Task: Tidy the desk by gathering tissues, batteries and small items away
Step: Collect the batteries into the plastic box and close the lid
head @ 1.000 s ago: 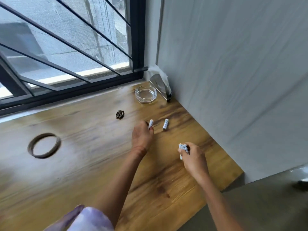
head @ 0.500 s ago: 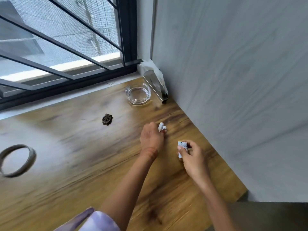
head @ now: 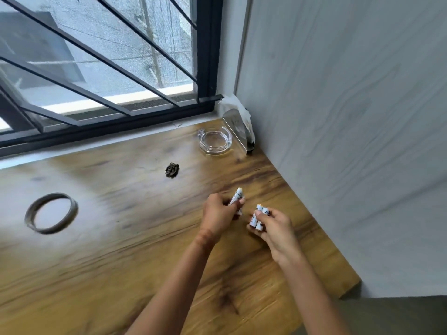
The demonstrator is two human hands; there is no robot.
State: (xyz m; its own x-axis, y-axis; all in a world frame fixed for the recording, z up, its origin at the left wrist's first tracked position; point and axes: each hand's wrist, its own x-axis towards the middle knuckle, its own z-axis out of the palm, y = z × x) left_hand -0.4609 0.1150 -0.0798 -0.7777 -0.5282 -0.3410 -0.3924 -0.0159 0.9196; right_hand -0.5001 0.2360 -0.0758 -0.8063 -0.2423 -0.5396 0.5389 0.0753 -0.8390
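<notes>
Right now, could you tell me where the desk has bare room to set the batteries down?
The widest bare wood lies between the cable hole and the left hand, running to the near edge of the desk. A smaller patch lies between the dark ornament and the ashtray. The far corner is crowded: ashtray beside tissue holder.

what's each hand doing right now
Left hand: closed, gripping batteries.
Right hand: closed, pinching two more batteries.
</notes>
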